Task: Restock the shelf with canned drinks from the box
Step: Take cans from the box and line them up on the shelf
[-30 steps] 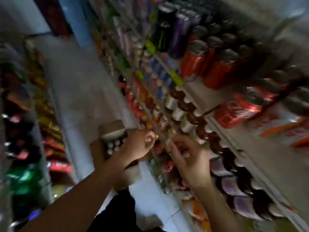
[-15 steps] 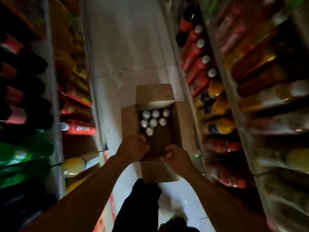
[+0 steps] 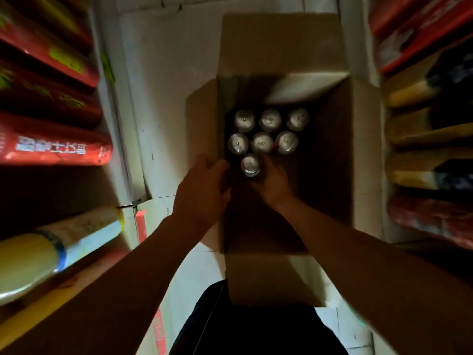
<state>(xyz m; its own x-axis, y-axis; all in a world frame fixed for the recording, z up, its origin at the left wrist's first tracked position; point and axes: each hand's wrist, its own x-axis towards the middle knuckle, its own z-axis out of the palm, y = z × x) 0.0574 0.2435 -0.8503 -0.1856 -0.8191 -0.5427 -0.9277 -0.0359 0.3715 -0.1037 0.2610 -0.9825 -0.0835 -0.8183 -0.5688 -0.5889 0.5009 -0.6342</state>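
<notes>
- Since half a second ago, I see both hands lower, now inside the cardboard box [image 3: 363, 155] instead of at its near rim.
- The left hand [image 3: 202, 190] curls by the box's left wall; the right hand [image 3: 272, 183] curls beside the nearest can [image 3: 251, 164]. I cannot tell whether either grips it.
- Seven round silver-topped cans stand at the box's far left corner.
- The box sits on pale floor tiles [image 3: 163, 98] between stocked shelves [image 3: 51, 139].

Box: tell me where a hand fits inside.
Free: the dark right side of the box, between the cans and right wall. Crowded: the left, where seven cans cluster and both hands, left hand and right hand, flank the nearest can.
</notes>
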